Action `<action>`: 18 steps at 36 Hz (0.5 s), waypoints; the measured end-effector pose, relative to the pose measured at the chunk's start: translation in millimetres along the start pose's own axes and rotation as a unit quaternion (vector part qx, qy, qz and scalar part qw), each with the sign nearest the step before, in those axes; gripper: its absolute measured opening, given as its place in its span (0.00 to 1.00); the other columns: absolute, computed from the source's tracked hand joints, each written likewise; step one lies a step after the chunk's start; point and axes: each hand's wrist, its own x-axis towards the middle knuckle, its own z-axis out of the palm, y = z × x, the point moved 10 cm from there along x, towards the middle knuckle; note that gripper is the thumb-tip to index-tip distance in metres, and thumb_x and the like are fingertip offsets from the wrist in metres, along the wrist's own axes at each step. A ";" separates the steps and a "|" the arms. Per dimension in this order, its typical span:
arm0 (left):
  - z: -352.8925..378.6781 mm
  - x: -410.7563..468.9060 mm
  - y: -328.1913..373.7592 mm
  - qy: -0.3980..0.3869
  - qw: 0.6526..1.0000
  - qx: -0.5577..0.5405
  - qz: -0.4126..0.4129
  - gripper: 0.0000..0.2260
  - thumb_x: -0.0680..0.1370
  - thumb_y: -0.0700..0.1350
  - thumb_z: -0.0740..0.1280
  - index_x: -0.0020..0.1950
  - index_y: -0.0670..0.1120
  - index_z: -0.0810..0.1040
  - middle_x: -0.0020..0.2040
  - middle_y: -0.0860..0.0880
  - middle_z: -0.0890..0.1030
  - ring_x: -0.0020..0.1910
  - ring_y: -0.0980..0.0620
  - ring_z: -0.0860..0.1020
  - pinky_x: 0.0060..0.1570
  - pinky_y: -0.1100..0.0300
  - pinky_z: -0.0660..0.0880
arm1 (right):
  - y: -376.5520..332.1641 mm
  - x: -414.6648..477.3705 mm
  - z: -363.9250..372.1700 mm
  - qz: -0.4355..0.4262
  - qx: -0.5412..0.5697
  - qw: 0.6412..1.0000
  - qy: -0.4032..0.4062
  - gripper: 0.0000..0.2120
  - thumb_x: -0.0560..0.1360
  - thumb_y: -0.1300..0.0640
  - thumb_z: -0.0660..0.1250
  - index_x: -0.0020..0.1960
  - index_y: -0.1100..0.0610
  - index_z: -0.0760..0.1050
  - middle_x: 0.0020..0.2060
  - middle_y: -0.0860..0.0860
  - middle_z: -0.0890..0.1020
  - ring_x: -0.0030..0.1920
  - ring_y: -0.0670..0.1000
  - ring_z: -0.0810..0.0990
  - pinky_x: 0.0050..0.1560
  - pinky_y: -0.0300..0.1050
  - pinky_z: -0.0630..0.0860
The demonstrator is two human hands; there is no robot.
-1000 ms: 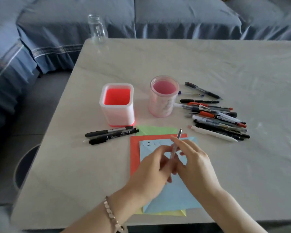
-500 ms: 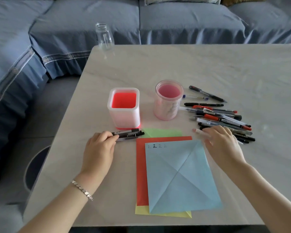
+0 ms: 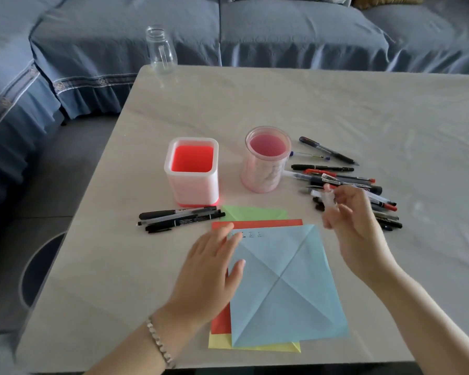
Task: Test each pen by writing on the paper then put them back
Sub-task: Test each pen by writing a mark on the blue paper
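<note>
A creased blue paper tops a stack of red, yellow and green sheets, with small written marks along its upper edge. My left hand lies flat and open on the stack's left side. My right hand is raised above the paper's right corner, holding a white pen; it is blurred. A pile of several pens lies behind that hand. Three black pens lie left of the paper. A square red holder and a round pink holder stand behind, both empty inside.
A clear empty glass bottle stands at the table's far left corner. A blue sofa runs along the far side and the left. The beige table's near edge lies just below the paper stack.
My left hand left the black pens and came right onto the paper. My right hand lifted a white pen out of the pile and moved toward the paper.
</note>
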 end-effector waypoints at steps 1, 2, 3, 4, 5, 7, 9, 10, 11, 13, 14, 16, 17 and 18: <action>7.0 -0.9 3.7 -0.016 1.000 0.007 0.001 0.20 0.76 0.52 0.57 0.65 0.45 0.71 0.64 0.43 0.74 0.63 0.50 0.67 0.66 0.58 0.63 | -1.2 -1.7 -1.7 0.036 0.115 0.993 0.014 0.10 0.78 0.63 0.57 0.45 0.49 0.69 0.32 0.46 0.69 0.29 0.46 0.65 0.30 0.35 0.63; 13.9 -1.6 5.3 -0.031 0.999 0.015 -0.002 0.21 0.76 0.54 0.56 0.67 0.48 0.69 0.66 0.43 0.73 0.64 0.49 0.66 0.66 0.56 0.63 | 1.2 -3.8 0.1 0.086 0.225 0.970 0.018 0.09 0.78 0.62 0.57 0.42 0.53 0.70 0.29 0.48 0.67 0.26 0.46 0.62 0.27 0.36 0.59; 19.9 -2.3 5.5 -0.043 0.999 0.024 -0.007 0.22 0.76 0.56 0.55 0.68 0.50 0.67 0.68 0.42 0.71 0.66 0.49 0.64 0.66 0.52 0.63 | 5.4 -6.0 6.4 0.142 0.319 0.937 0.011 0.11 0.77 0.57 0.56 0.37 0.54 0.71 0.27 0.49 0.66 0.23 0.45 0.60 0.25 0.37 0.55; 25.5 -2.9 4.9 -0.054 0.998 0.030 -0.009 0.23 0.76 0.57 0.55 0.70 0.52 0.65 0.69 0.41 0.69 0.67 0.48 0.62 0.67 0.50 0.62 | 8.5 -9.0 14.8 0.195 0.382 0.903 -0.003 0.15 0.74 0.50 0.57 0.32 0.55 0.71 0.24 0.48 0.64 0.21 0.44 0.58 0.23 0.37 0.52; 30.1 -3.9 4.8 -0.060 0.998 0.034 -0.007 0.23 0.76 0.57 0.55 0.70 0.53 0.64 0.70 0.40 0.68 0.69 0.47 0.60 0.70 0.51 0.60 | 10.6 -12.7 22.9 0.239 0.416 0.877 -0.015 0.19 0.71 0.44 0.56 0.27 0.55 0.69 0.21 0.48 0.63 0.20 0.44 0.56 0.22 0.37 0.50; 37.3 -5.5 5.6 -0.070 0.997 0.032 0.003 0.23 0.76 0.57 0.55 0.71 0.54 0.64 0.71 0.38 0.65 0.71 0.46 0.58 0.72 0.53 0.51 | 16.6 -19.7 34.9 0.302 0.445 0.843 -0.024 0.24 0.66 0.36 0.55 0.21 0.54 0.61 0.19 0.47 0.59 0.18 0.44 0.54 0.22 0.36 0.47; 39.7 -5.8 5.7 -0.071 0.997 0.031 0.006 0.23 0.75 0.57 0.56 0.70 0.54 0.64 0.71 0.37 0.65 0.71 0.45 0.58 0.70 0.54 0.50 | 22.9 -26.2 45.2 0.339 0.456 0.822 -0.026 0.25 0.65 0.36 0.56 0.20 0.53 0.56 0.18 0.47 0.56 0.17 0.44 0.53 0.22 0.35 0.45; 39.8 -5.6 5.6 -0.069 0.997 0.028 0.006 0.23 0.75 0.57 0.56 0.70 0.54 0.64 0.71 0.37 0.66 0.71 0.44 0.58 0.70 0.54 0.50 | 24.7 -28.9 50.4 0.350 0.460 0.815 -0.028 0.23 0.64 0.38 0.57 0.20 0.53 0.56 0.18 0.46 0.56 0.17 0.44 0.53 0.22 0.35 0.45; 39.4 -5.5 5.8 -0.066 0.997 0.026 0.006 0.23 0.75 0.57 0.56 0.70 0.55 0.64 0.70 0.36 0.66 0.71 0.44 0.59 0.70 0.54 0.50 | 26.4 -30.7 54.5 0.356 0.464 0.811 -0.029 0.22 0.64 0.41 0.58 0.20 0.52 0.55 0.18 0.46 0.55 0.17 0.44 0.53 0.21 0.34 0.46; 39.1 -5.1 6.6 -0.062 0.998 0.018 0.007 0.23 0.75 0.56 0.57 0.70 0.55 0.65 0.70 0.36 0.66 0.71 0.43 0.59 0.70 0.54 0.50 | 28.3 -32.1 59.0 0.358 0.467 0.809 -0.019 0.18 0.63 0.45 0.57 0.21 0.52 0.55 0.18 0.46 0.55 0.17 0.44 0.52 0.20 0.34 0.46; 39.2 -5.1 6.6 -0.061 0.998 0.015 0.008 0.22 0.75 0.56 0.57 0.69 0.55 0.65 0.70 0.36 0.65 0.71 0.43 0.59 0.70 0.54 0.51 | 28.8 -32.2 59.9 0.358 0.465 0.810 -0.014 0.17 0.63 0.47 0.56 0.21 0.53 0.54 0.18 0.46 0.55 0.17 0.44 0.52 0.20 0.34 0.46; 40.3 -4.9 6.3 -0.064 0.998 0.016 0.007 0.22 0.75 0.56 0.57 0.69 0.56 0.66 0.71 0.36 0.65 0.71 0.43 0.59 0.70 0.53 0.51 | 30.6 -31.9 60.6 0.357 0.458 0.814 -0.007 0.16 0.63 0.49 0.55 0.22 0.53 0.54 0.18 0.47 0.55 0.17 0.44 0.52 0.20 0.33 0.47; 40.7 -4.9 6.2 -0.066 0.998 0.018 0.007 0.22 0.75 0.56 0.57 0.69 0.56 0.66 0.71 0.36 0.65 0.71 0.43 0.59 0.70 0.52 0.51 | 33.1 -32.1 60.9 0.361 0.454 0.815 -0.002 0.17 0.65 0.50 0.55 0.22 0.53 0.54 0.18 0.47 0.55 0.17 0.44 0.52 0.20 0.33 0.47; 41.0 -4.9 6.2 -0.068 0.997 0.022 0.007 0.22 0.75 0.56 0.57 0.69 0.56 0.66 0.71 0.36 0.65 0.71 0.43 0.59 0.70 0.52 0.51 | 36.2 -32.6 61.2 0.367 0.450 0.814 0.004 0.18 0.68 0.50 0.54 0.22 0.53 0.54 0.18 0.47 0.55 0.17 0.44 0.52 0.20 0.33 0.47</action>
